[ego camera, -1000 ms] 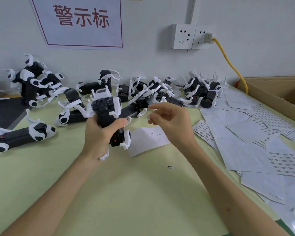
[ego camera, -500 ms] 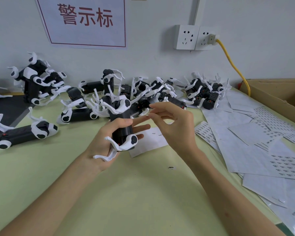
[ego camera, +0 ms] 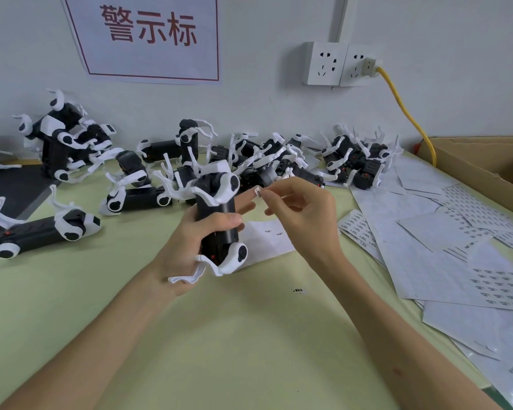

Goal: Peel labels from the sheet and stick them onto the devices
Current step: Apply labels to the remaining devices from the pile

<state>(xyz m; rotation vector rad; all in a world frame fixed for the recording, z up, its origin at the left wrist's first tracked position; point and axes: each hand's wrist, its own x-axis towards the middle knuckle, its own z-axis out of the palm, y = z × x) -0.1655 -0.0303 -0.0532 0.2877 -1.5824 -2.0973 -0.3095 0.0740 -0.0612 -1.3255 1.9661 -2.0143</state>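
Now your left hand wraps round the black middle of the device, and your right hand pinches a tiny label by one edge, just beside the device's top. The label looks light, thin and sticky, so hold only its edge or it will curl onto your finger. The device is hard, but its thin white legs may snap; grip the body. Half a second ago your fingertips touched and no label showed; now they are apart.

Pale grey wall, red-lettered white paper sign above left hand, white plastic double socket above right hand, pale green tabletop beneath.
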